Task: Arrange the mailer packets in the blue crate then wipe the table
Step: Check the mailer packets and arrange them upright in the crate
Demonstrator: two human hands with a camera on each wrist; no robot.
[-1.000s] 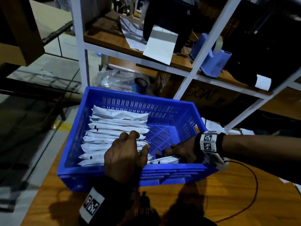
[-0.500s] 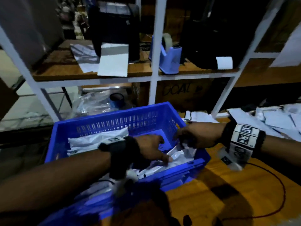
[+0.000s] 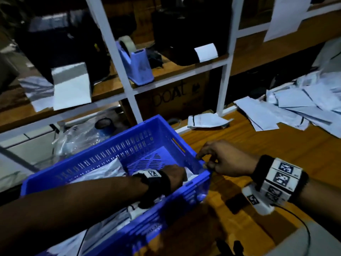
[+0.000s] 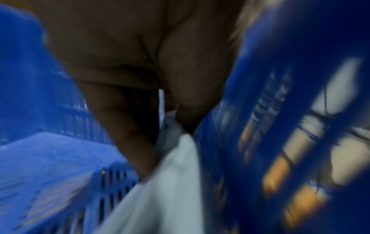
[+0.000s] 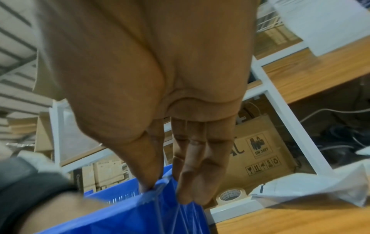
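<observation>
The blue crate (image 3: 103, 159) stands at the table's left end with white mailer packets (image 3: 103, 172) laid along its left side. My left hand (image 3: 175, 174) reaches into the crate's near right corner. In the blurred left wrist view, the left hand (image 4: 166, 142) pinches a white packet (image 4: 170, 182) against the crate wall (image 4: 230, 142). My right hand (image 3: 203, 161) is outside the crate at its right corner. The right wrist view shows the right hand (image 5: 166, 190) with thumb and fingers pinching the crate rim (image 5: 140, 213). A loose pile of packets (image 3: 299, 106) lies on the table (image 3: 258, 141), far right.
A single mailer (image 3: 204, 121) lies by a white shelf post. The shelf behind holds a blue tape dispenser (image 3: 136, 65) and dark printers. A cardboard box (image 3: 175, 97) sits under it, a tape roll (image 5: 230, 196) beside it. A crumpled plastic bag (image 3: 79, 137) lies behind the crate.
My view has swung right, bringing the loose pile into sight. My right hand left the packets inside the crate and took hold of its corner rim. My left hand slid to the near right corner.
</observation>
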